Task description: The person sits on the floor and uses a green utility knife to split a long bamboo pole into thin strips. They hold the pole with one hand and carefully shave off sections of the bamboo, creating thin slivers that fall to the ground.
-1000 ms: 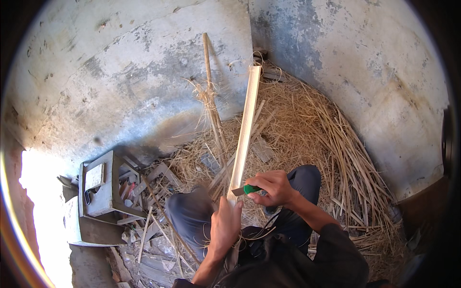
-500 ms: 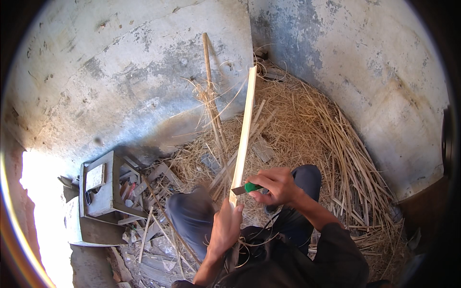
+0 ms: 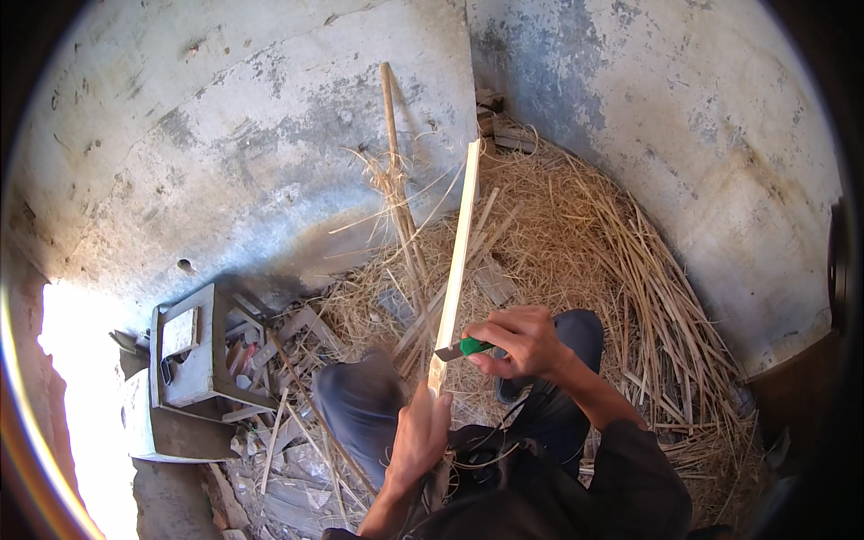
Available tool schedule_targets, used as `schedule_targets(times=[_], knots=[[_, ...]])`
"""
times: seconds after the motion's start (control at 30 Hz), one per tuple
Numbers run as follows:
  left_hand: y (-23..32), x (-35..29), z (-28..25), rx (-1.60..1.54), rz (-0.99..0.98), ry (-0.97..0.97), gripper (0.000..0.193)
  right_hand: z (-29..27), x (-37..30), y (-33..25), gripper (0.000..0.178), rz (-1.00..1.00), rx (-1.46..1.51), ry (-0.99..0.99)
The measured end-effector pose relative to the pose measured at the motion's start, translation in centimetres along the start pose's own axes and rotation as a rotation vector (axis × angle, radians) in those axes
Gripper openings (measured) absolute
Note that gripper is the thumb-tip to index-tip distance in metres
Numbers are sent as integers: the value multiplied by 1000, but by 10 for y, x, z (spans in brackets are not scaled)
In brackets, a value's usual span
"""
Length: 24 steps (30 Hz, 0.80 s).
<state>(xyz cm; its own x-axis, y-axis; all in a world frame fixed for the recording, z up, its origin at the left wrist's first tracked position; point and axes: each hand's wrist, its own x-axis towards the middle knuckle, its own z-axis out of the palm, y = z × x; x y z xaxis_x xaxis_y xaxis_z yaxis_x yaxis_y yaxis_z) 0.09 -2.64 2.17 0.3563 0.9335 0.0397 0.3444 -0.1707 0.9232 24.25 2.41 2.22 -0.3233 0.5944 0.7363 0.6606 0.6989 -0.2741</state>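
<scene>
My left hand (image 3: 420, 434) is wrapped round the near end of a long pale strip (image 3: 460, 247), likely split bamboo or wood. The strip slants up and away, its far end near the wall corner. In my right hand (image 3: 522, 342) is a knife (image 3: 472, 346) with a green handle, and its blade lies across the strip a little beyond my left hand. The strip's surface looks rougher and browner between blade and left hand. A thin curled shaving (image 3: 490, 457) lies across my lap.
Shavings (image 3: 540, 225) heap on the floor ahead, with a bundle of long thin strips (image 3: 661, 310) along the right wall. A bamboo pole (image 3: 389, 108) leans on the left wall. At left, a small wooden stool (image 3: 193, 382) lies among scraps.
The strip's far end has come slightly nearer to me and lower. The blade now sits a little farther up from my left hand, leaving more of the roughened surface showing.
</scene>
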Motion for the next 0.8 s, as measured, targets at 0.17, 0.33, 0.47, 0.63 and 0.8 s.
schedule_targets(times=[0.17,0.33,0.47,0.63,0.8], knots=[[-2,-8,-1,24,-12,3,22,-1,1,8,25,42,-9,57],[-12,-18,-3,59,-28,-21,23,-4,4,14,27,51,-11,58],[-14,-30,-6,67,-82,-84,22,-4,5,45,31,151,-1,220],[-28,-52,-12,96,-142,-154,24,-22,13,86,31,262,-101,234],[-25,-67,-22,111,-213,-265,27,-33,4,131,32,526,-127,277]])
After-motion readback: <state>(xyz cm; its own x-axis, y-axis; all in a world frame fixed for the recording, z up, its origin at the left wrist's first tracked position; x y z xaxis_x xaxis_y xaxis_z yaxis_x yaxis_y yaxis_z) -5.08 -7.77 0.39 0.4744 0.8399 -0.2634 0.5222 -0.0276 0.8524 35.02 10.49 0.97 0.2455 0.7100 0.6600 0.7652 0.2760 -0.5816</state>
